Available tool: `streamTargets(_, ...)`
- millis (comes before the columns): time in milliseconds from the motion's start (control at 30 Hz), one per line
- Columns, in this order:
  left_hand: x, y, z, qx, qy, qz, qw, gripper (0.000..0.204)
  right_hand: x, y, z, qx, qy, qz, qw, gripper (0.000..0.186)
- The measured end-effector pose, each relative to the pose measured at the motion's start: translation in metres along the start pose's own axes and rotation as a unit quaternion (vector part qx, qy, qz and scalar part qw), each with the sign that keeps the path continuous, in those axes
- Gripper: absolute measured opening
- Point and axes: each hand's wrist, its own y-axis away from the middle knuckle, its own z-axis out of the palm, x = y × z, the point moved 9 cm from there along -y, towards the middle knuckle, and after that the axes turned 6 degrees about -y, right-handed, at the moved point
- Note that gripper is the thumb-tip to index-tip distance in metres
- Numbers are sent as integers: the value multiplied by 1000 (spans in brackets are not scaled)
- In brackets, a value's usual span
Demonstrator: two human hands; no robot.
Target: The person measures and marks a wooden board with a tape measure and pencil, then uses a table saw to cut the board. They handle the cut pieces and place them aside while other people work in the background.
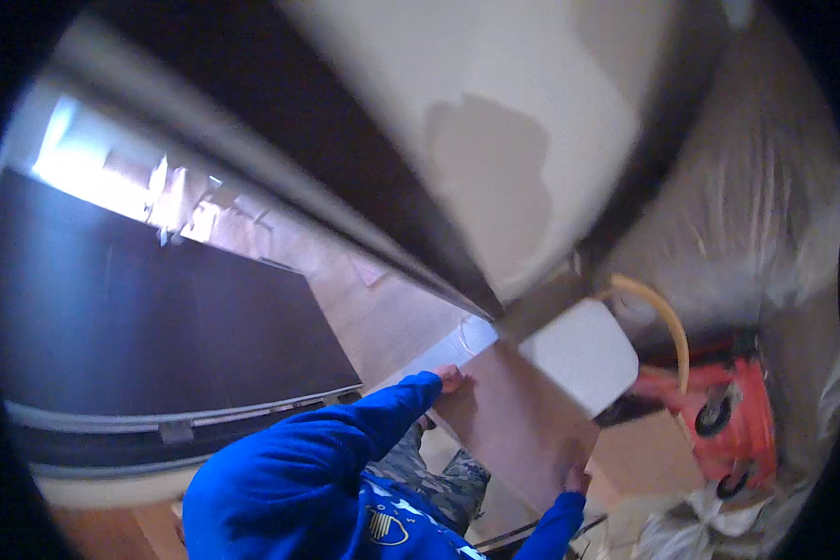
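Note:
A long brown board (509,411), possibly the side of a carton, slants across in front of my body. My left hand (450,378) is closed on its left edge, close to a whitish strip (467,343) at the far end. Lower and to the right, my right hand (577,480) grips the board's near right corner. The fingers of both hands are partly hidden by the board and small in the picture. Just beyond the board's right edge is a white panel with rounded corners (588,355).
A big pale panel with dark edges (504,159) looms overhead. To the left stretches a wide dark surface (159,308) with a rail. On the right are a red wheeled cart (733,420), a curved yellow tube (667,313), a cardboard box (649,453) and plastic sheeting (747,205).

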Motion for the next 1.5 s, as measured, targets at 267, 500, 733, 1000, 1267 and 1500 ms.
streamTargets(267, -168, 87, -42, -54, 20, 10, 998, 77, -121, 91, -31, -86, -305, 81, 945, 83)
streamTargets(500, -325, 134, -91, 14, 120, -7, 993, 73, -299, 92, -147, -30, -211, -25, 977, 56)
streamTargets(733, -416, 181, -152, 97, 202, -43, 974, 79, -437, 48, -219, -43, -102, -149, 983, 63)
streamTargets(1000, -475, 194, -216, 129, 281, -123, 943, 85, -560, -70, -259, -59, 30, -296, 953, 41)
streamTargets(1267, -505, 124, -333, 118, 211, -124, 962, 80, -723, -150, -369, -77, 175, -416, 889, 28)
streamTargets(1500, -518, 96, -462, 123, 291, -187, 930, 79, -807, -220, -483, -95, 181, -403, 892, 35)
